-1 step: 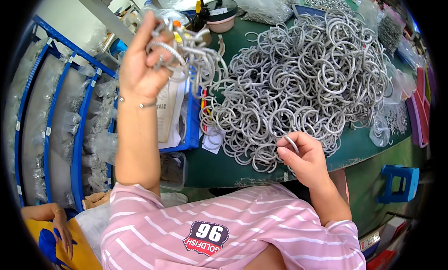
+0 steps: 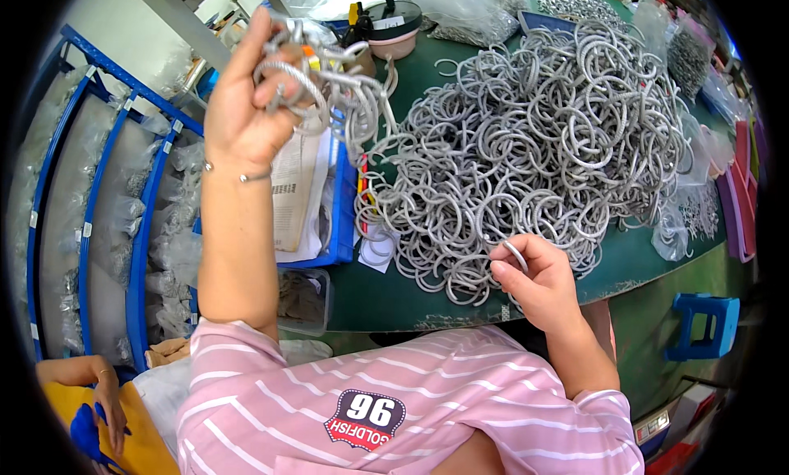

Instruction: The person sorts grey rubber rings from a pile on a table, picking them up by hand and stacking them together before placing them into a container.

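A large heap of grey open cuff bangles [image 2: 509, 146], many with a twisted rope texture, covers much of the green table. My left hand [image 2: 251, 105] is raised at the heap's left, closed round a bunch of the same bangles [image 2: 353, 97] that hang between it and the heap. Some of the bunch seems to touch the heap's edge; I cannot tell whether they are hooked together. At the heap's near edge, thumb and fingers of my right hand [image 2: 538, 278] pinch a single bangle [image 2: 515, 255].
Beside the heap on the left lie a blue tray [image 2: 341, 228] with papers and a clear plastic box [image 2: 304, 298]. A pink, dark-topped round container [image 2: 393, 35] stands behind. Blue shelving [image 2: 136, 253] lines the left; a co-worker's hand [image 2: 107, 409] shows below. A blue stool [image 2: 701, 327] is right.
My left hand has shifted slightly up and to the left with its bunch of bangles. My right hand holds the single bangle in almost the same place.
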Tool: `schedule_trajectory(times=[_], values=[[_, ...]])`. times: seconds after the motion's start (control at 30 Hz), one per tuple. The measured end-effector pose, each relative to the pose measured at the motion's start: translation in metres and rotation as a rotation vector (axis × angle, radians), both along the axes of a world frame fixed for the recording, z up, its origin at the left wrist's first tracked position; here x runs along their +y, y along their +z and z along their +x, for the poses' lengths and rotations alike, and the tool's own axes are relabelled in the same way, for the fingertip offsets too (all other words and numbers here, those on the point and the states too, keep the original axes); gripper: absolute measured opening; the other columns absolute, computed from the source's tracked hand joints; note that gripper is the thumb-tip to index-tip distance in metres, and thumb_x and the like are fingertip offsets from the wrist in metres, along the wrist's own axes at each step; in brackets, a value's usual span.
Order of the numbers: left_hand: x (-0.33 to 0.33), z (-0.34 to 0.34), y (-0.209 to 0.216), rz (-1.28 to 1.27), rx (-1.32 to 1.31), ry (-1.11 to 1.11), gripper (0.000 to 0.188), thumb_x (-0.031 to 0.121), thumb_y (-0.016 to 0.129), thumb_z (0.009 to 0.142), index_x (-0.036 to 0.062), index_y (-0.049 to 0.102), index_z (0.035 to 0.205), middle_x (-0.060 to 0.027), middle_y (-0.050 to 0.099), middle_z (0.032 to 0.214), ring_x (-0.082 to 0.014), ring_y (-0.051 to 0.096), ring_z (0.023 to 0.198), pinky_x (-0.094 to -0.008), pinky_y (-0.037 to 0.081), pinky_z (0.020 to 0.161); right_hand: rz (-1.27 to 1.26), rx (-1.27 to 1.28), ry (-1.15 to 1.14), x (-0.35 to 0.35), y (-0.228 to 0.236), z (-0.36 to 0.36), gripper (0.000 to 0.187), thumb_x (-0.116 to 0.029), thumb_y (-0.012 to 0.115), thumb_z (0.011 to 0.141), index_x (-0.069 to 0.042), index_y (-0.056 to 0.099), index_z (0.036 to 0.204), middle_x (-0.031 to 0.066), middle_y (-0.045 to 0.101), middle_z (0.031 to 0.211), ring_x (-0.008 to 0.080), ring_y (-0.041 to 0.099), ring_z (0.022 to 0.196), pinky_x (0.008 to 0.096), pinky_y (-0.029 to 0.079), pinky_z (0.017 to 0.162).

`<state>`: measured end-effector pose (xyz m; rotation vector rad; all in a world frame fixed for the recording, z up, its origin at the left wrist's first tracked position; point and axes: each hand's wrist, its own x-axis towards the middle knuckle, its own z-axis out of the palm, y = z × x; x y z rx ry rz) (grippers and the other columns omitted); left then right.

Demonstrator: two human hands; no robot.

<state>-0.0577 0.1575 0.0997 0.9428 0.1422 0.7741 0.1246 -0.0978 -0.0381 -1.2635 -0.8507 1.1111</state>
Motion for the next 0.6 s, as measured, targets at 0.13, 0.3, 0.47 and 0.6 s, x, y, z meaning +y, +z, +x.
schedule_trajectory(times=[0.13, 0.3, 0.47, 0.6], values=[[0.013, 0.004, 0.047, -0.063, 0.085, 0.122, 0.028, 0.023, 0.050, 0.094, 0.0017, 0.052, 0.076, 0.0032, 0.037, 0.053, -0.0043, 0.029, 0.042, -0.0213, 0.029, 0.048, 0.025, 0.022, -0.001, -0.001, 0.000, -0.001, 0.008, -0.005, 0.062, 0.082, -0.001, 0.060, 0.089, -0.0029, 0.057, 0.079, 0.0029, 0.047, 0.070, 0.0186, 0.038, 0.063], [0.030, 0.021, 0.078, 0.097, 0.151, 0.063, 0.016, 0.013, 0.056, 0.090, -0.0029, 0.057, 0.091, 0.0038, 0.039, 0.054, -0.0038, 0.030, 0.043, -0.0225, 0.030, 0.052, 0.040, 0.050, 0.011, -0.005, -0.001, -0.002, 0.009, -0.002, 0.063, 0.081, -0.001, 0.059, 0.089, -0.0029, 0.057, 0.078, 0.0020, 0.047, 0.068, 0.0172, 0.037, 0.061], [0.025, 0.041, 0.086, 0.193, 0.239, 0.187, 0.018, 0.013, 0.059, 0.088, -0.0037, 0.057, 0.096, 0.0033, 0.039, 0.057, -0.0029, 0.031, 0.044, -0.0219, 0.031, 0.054, 0.066, 0.053, 0.007, -0.008, -0.004, 0.002, 0.008, -0.003, 0.062, 0.082, -0.001, 0.059, 0.089, -0.0029, 0.058, 0.078, 0.0024, 0.048, 0.068, 0.0176, 0.038, 0.061], [0.019, 0.040, 0.088, 0.181, 0.287, 0.270, 0.021, 0.013, 0.060, 0.087, -0.0042, 0.055, 0.097, 0.0017, 0.041, 0.060, -0.0017, 0.031, 0.044, -0.0201, 0.031, 0.052, 0.051, 0.041, 0.006, -0.012, -0.006, 0.003, 0.008, -0.004, 0.062, 0.082, -0.001, 0.059, 0.088, -0.0025, 0.058, 0.077, 0.0030, 0.049, 0.068, 0.0181, 0.039, 0.061]])
